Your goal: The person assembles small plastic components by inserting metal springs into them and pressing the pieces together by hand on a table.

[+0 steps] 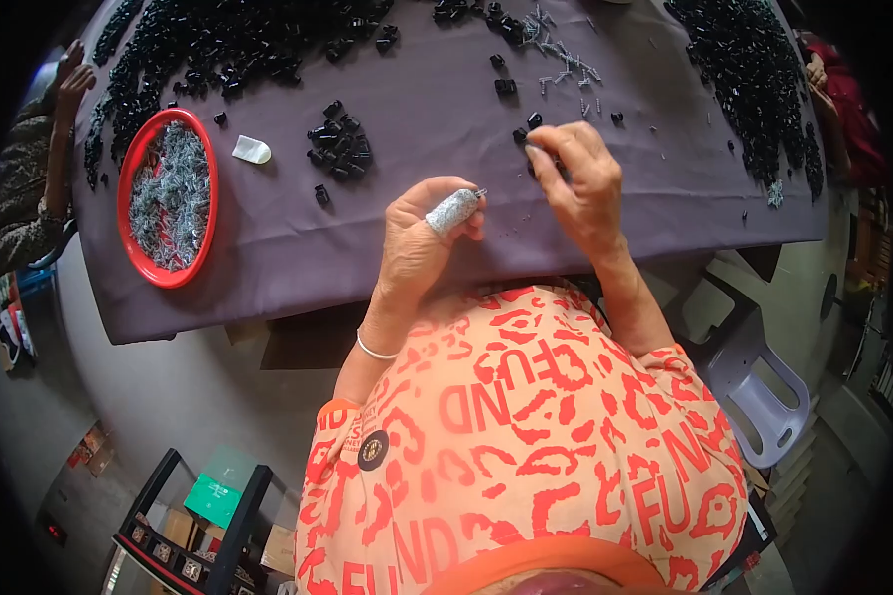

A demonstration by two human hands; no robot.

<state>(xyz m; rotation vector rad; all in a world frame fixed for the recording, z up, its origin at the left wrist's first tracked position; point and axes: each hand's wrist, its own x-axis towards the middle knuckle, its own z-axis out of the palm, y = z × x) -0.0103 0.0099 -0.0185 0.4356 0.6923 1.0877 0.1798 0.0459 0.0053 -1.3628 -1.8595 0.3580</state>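
My left hand (407, 248) is closed above the near part of the table, its thumb wrapped in a silvery-grey cover (451, 211). Small metal pins (481, 192) stick out at the tip of that thumb, pinched against the fingers. To the right, my right hand (590, 188) hovers over the cloth with thumb and forefinger brought together. Right by its fingertips lie small glossy black plastic parts (534, 121); more black shows beneath the fingers. Whether the fingertips grip one of them is hidden.
A red oval tray (211, 213) full of metal pins stands at the left, beside a white scoop-like piece (252, 150). A small pile of black parts (339, 144) lies mid-table. Loose pins (566, 64) are scattered farther back. Other people's hands (72, 79) show at the table's sides.
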